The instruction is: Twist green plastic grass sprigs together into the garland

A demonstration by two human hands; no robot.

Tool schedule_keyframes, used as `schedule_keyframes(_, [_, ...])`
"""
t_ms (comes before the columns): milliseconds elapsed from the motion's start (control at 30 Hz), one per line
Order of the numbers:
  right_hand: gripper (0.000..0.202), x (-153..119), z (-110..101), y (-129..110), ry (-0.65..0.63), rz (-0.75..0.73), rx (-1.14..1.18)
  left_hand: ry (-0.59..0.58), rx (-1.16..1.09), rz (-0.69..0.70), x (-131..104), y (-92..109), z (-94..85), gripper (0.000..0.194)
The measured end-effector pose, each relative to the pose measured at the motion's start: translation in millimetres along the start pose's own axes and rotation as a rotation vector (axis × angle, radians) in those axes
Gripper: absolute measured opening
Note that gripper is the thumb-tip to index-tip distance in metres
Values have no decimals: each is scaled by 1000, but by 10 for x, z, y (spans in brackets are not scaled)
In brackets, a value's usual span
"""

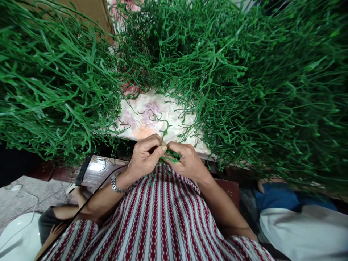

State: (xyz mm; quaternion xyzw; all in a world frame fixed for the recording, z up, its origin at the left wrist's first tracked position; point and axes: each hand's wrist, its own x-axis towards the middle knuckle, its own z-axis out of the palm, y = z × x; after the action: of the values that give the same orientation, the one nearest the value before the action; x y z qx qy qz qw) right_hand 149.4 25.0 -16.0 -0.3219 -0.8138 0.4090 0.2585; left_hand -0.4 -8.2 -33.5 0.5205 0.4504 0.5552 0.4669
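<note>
My left hand (145, 156) and my right hand (187, 161) meet just above my lap, fingers pinched together on a small bunch of green strands (170, 156). One thin green strand (164, 132) rises from between the fingers. A metal bracelet (116, 184) circles my left wrist. Large heaps of the same green plastic strands lie on both sides, the left heap (51, 79) and the right heap (272, 94), piled on a flowered cloth (144, 116) in front of me.
My red and white striped garment (160, 221) fills the lower middle. A black cable (89, 197) runs across my left arm. A white round object (19, 235) sits at lower left, blue and white fabric (296, 214) at lower right, cardboard (92, 11) behind.
</note>
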Motion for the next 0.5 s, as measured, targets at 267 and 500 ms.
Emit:
schedule_keyframes(267, [23, 78, 21, 15, 34, -46, 373, 181, -601, -190, 51, 92, 177, 17])
schedule_keyframes(500, [17, 102, 26, 63, 108, -120, 496, 196, -746, -217, 109, 184, 223, 11])
